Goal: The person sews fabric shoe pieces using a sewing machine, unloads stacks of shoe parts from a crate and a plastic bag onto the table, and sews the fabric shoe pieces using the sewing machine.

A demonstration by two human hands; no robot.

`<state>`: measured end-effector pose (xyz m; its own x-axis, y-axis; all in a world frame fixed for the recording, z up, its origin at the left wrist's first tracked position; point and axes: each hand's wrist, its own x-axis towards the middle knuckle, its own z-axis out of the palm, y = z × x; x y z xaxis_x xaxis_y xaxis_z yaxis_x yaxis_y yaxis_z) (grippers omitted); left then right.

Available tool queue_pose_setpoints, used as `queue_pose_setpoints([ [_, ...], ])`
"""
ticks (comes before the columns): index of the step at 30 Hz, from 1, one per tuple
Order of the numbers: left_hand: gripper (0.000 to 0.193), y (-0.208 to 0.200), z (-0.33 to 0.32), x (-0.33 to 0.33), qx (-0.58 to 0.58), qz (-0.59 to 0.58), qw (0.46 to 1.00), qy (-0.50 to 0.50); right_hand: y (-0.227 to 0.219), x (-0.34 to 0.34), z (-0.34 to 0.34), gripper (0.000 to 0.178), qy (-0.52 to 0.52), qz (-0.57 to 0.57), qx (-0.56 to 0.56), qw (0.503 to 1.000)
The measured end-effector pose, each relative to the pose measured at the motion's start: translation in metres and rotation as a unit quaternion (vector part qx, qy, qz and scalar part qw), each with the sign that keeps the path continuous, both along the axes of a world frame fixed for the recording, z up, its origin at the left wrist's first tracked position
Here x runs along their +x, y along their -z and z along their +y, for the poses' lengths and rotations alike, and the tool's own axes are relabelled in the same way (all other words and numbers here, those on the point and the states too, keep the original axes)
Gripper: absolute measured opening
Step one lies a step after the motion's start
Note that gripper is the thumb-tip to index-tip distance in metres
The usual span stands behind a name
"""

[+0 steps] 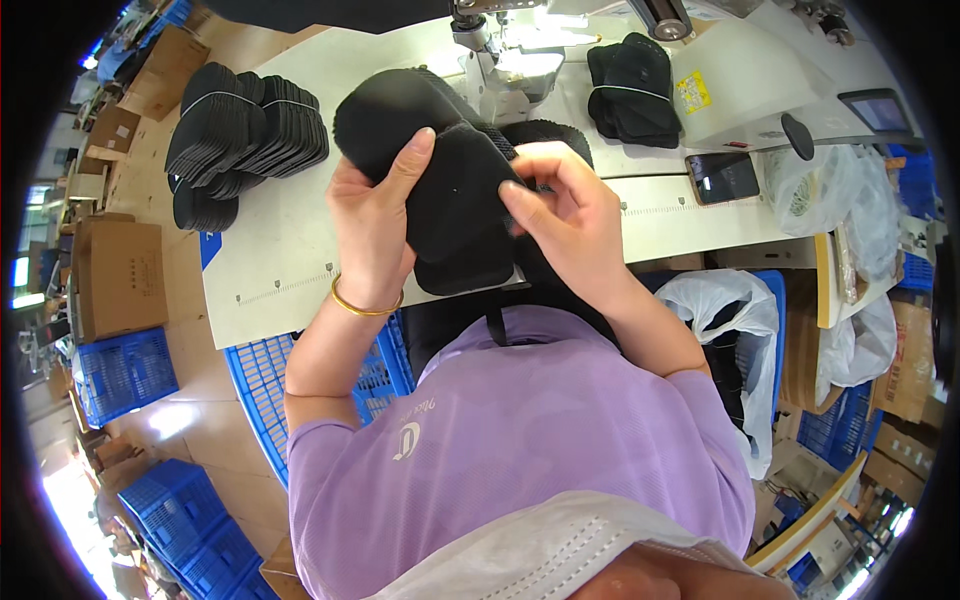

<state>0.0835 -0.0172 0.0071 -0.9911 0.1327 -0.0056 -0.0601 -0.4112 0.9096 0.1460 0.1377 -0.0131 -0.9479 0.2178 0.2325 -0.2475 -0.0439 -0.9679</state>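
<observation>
A stack of black, rounded fabric pieces (455,195), shaped somewhat like insoles, is held up between my hands over the table's near edge. My left hand (368,215) grips it from the left side, thumb lying on top and the other fingers hidden beneath. On the right edge of the stack, my right hand (572,215) pinches with thumb and forefinger. Another dark piece (560,132) shows partly behind the stack, near my right fingers. Beyond my hands stands a sewing machine (500,75), its lamp lit.
Tied bundles of black pieces (245,125) lie on the table's left, another bundle (635,92) at back right. A phone (722,178) rests near clear plastic bags (815,190). Blue crates (265,390) stand below the table, and a white plastic bag (720,300) hangs at my right.
</observation>
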Motion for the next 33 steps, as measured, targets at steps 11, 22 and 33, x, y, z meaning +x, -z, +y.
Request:
queue_pose_setpoints([
  [11, 0.031, 0.009, -0.003, -0.008, 0.033, 0.023, 0.999, -0.015, 0.006, 0.011, 0.009, 0.008, -0.030, 0.002, 0.016, 0.999],
  [22, 0.032, -0.001, 0.006, -0.034, -0.035, 0.062, 0.997, 0.008, -0.017, -0.004, 0.023, 0.015, -0.079, -0.119, -0.036, 0.989],
  [33, 0.012, -0.025, 0.024, -0.114, -0.160, 0.207, 0.961, 0.086, -0.026, -0.045, 0.030, 0.022, -0.112, -0.074, -0.085, 0.987],
])
